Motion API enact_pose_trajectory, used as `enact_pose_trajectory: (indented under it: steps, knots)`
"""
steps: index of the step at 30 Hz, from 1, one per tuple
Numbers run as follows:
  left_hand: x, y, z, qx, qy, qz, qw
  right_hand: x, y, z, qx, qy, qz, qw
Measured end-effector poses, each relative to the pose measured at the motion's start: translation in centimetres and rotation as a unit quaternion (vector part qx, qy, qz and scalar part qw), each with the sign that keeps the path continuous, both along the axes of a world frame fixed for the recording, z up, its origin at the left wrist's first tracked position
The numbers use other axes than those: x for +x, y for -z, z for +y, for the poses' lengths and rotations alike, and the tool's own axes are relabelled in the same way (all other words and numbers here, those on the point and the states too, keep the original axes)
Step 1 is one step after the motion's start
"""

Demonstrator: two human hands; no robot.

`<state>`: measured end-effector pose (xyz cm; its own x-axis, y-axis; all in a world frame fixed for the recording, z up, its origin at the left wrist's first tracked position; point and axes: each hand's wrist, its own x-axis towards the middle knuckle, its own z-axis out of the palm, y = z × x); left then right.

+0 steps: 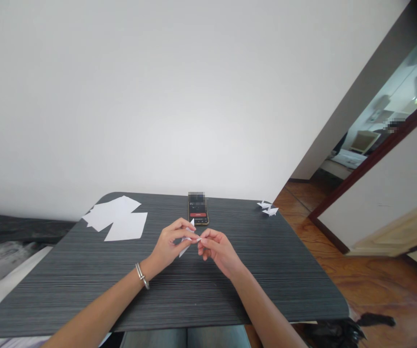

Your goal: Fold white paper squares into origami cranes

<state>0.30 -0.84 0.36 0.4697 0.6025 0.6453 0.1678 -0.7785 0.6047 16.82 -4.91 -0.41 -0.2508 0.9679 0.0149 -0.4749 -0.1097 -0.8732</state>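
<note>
A small folded piece of white paper [184, 251] is held above the middle of the table, between my two hands. My left hand [174, 240], with a silver bracelet on its wrist, pinches it from the left; the fingers cover much of its shape. At its right end, the thumb and fingertips of my right hand [217, 249] close on a narrow white tip. Just beyond the hands a phone [198, 215] with a lit dark screen lies on the table. Two folded white paper birds [270, 211] rest at the far right corner.
Several loose white paper sheets [126, 226] overlap at the back left of the dark table [179, 304]. A white wall [201, 106] borders the table's far edge. On the right are a wooden floor [313, 227] and a doorway. Something black [335, 333] lies below the front right corner.
</note>
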Motion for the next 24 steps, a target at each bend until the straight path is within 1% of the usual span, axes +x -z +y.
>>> enact_pose_trajectory:
  steps: [4,8,16,24]
  knots:
    - [0.04,0.13,0.03,0.006,-0.003,0.022,1.000,-0.20,0.09,0.15,0.003,0.024,-0.029,0.999]
    - [0.15,0.13,0.09,0.011,-0.004,0.031,0.999,-0.19,0.17,0.32,0.011,0.047,-0.031,0.998]
    - [0.13,0.08,0.09,0.011,-0.008,0.033,0.999,0.03,0.20,0.19,-0.022,0.012,-0.020,1.000]
    - [0.12,0.26,0.09,0.003,0.000,0.022,1.000,0.12,0.22,0.32,-0.027,0.004,-0.004,1.000]
